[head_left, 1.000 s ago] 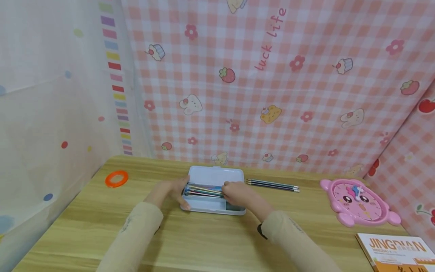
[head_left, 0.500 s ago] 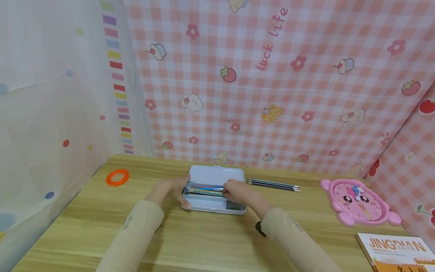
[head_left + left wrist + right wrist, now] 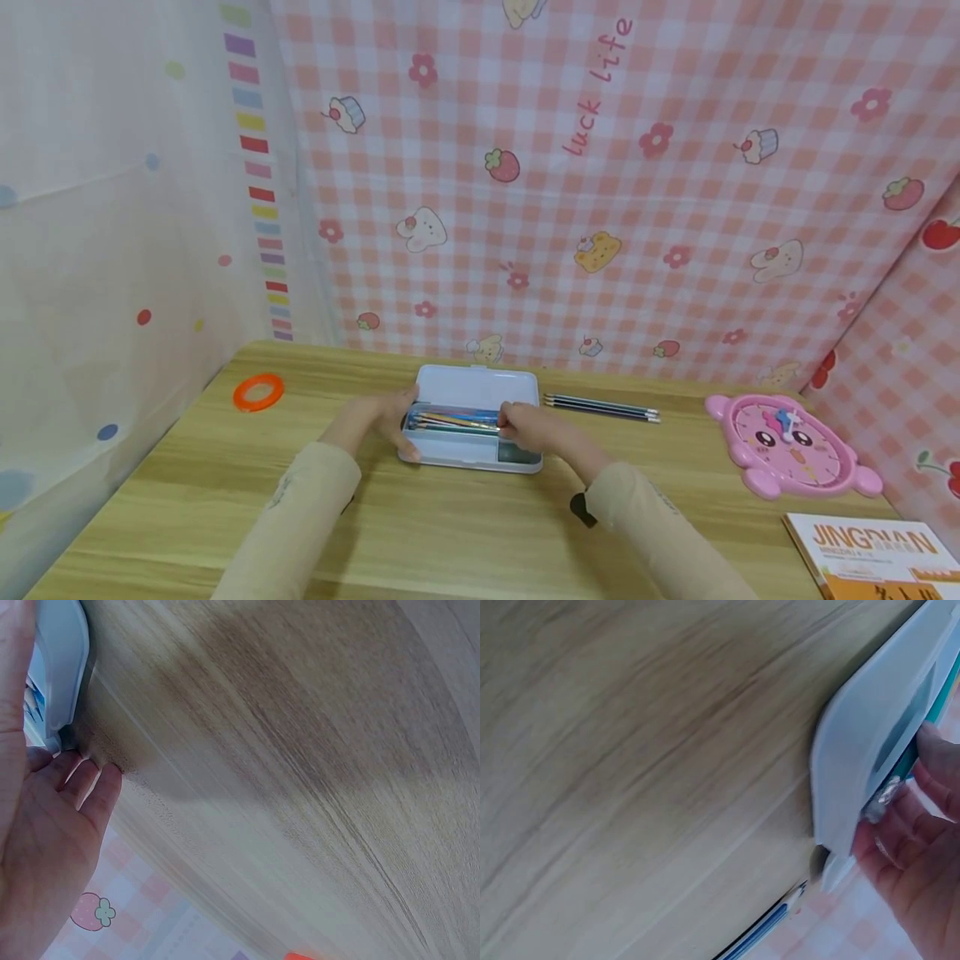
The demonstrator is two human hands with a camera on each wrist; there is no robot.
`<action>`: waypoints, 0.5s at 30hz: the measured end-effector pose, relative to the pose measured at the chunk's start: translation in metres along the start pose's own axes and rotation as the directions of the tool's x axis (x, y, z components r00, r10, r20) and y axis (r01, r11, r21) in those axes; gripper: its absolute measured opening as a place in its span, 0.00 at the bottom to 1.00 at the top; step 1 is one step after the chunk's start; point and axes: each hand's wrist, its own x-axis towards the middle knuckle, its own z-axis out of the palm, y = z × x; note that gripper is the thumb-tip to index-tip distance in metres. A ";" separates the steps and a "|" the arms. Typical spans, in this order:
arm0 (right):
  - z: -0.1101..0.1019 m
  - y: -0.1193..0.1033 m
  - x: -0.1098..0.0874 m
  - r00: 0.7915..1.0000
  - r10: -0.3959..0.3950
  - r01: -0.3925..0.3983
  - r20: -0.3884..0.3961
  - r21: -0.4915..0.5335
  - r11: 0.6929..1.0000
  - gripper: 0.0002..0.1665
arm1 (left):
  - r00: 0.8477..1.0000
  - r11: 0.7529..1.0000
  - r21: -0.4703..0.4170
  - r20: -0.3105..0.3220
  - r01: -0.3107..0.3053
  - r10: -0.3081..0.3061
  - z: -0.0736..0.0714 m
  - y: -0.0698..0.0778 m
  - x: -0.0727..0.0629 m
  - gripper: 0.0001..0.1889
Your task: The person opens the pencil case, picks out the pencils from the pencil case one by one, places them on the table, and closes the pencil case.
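An open white pencil case [image 3: 457, 457] lies on the table with its lid raised at the back. Several pencils and a blue pen or pencil [image 3: 450, 419] fill its long compartment. My left hand [image 3: 378, 421] holds the case's left end, thumb at the front edge, fingers toward the back. In the left wrist view its fingers [image 3: 101, 791] reach the case's end corner. Over the compartment's right end, my right hand [image 3: 528, 427] pinches a green pencil [image 3: 907, 759], whose metal ferrule shows in the right wrist view. A dark green piece [image 3: 517, 453] sits in the front right compartment.
Right of the case lie several dark pencils with white ends [image 3: 603, 408]. An orange ring [image 3: 258, 392] is at the table's far left. On the right are a pink toy clock [image 3: 787, 442] and a book [image 3: 870, 550]. A checked cloth [image 3: 525, 208] hangs behind the table.
My right hand has shifted slightly to the right along the compartment, and the pencils in it have changed their lie. The left hand stays on the case's left end.
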 end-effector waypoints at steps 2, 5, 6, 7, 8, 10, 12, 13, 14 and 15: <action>0.000 0.002 -0.001 1.000 -0.019 0.019 -0.011 0.024 1.000 0.05 | 1.000 1.000 0.004 0.000 -0.004 0.004 0.000 0.001 0.000 0.64; -0.001 0.006 -0.001 0.999 -0.033 0.034 -0.023 0.045 0.998 0.06 | 1.000 1.000 0.013 0.000 -0.005 0.005 0.000 0.001 0.000 0.64; -0.002 0.006 -0.001 0.999 -0.036 0.037 -0.024 0.051 0.998 0.06 | 1.000 1.000 0.015 0.001 -0.005 0.005 0.000 0.001 0.000 0.64; -0.002 0.008 -0.001 0.999 -0.041 0.043 -0.028 0.050 0.998 0.06 | 1.000 1.000 0.017 0.002 -0.004 0.004 0.000 0.001 0.001 0.64; -0.003 0.009 -0.001 0.998 -0.052 0.053 -0.034 0.047 0.997 0.06 | 1.000 1.000 0.019 0.002 -0.003 0.003 0.000 0.001 0.001 0.64; -0.003 0.010 -0.001 0.996 -0.071 0.073 -0.046 0.046 0.996 0.06 | 1.000 1.000 0.017 -0.002 -0.001 0.001 0.000 0.001 0.001 0.64; -0.004 0.011 0.000 0.993 -0.095 0.097 -0.063 0.042 0.994 0.05 | 1.000 1.000 0.016 -0.004 -0.002 0.002 0.000 0.001 0.001 0.64; -0.005 0.011 0.000 0.992 -0.099 0.102 -0.072 0.040 0.994 0.05 | 1.000 1.000 0.016 -0.006 -0.005 0.005 0.000 0.001 0.001 0.64; -0.005 0.012 -0.001 0.991 -0.101 0.105 -0.082 0.039 0.994 0.04 | 1.000 1.000 0.015 -0.009 -0.009 0.009 0.000 0.001 0.000 0.64; -0.005 0.012 -0.001 0.992 -0.093 0.097 -0.090 0.042 0.994 0.03 | 1.000 1.000 0.016 -0.010 -0.012 0.012 0.000 0.001 0.000 0.64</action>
